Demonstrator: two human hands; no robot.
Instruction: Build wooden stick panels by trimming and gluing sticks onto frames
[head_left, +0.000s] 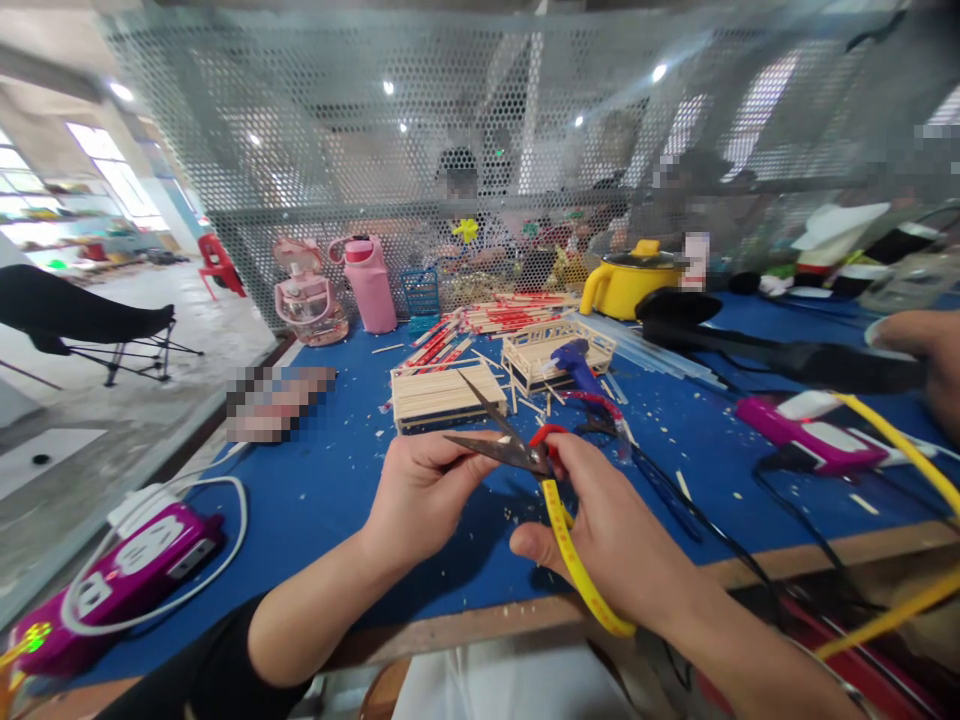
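My right hand (611,510) grips a pair of scissors (517,452), its dark blades spread apart and pointing left. Red shows on the handle by my fingers, and a yellow marked strip (574,560) curves down from the scissors past my thumb. My left hand (427,490) is closed in a pinch beside the lower blade; whatever is between the fingertips is too small to make out. Just beyond my hands sits a flat block of pale wooden sticks (446,393). Behind it to the right stands a small railed stick frame (536,355), with a blue glue gun (577,362) against it.
Red-marked sticks (517,315) lie at the back. A pink bottle (369,285), a clear pink bottle (307,305) and a yellow pot (634,280) stand along the mesh screen (337,130). Purple power strips (124,580) and cables flank me. Another person's hand (922,350) is at right.
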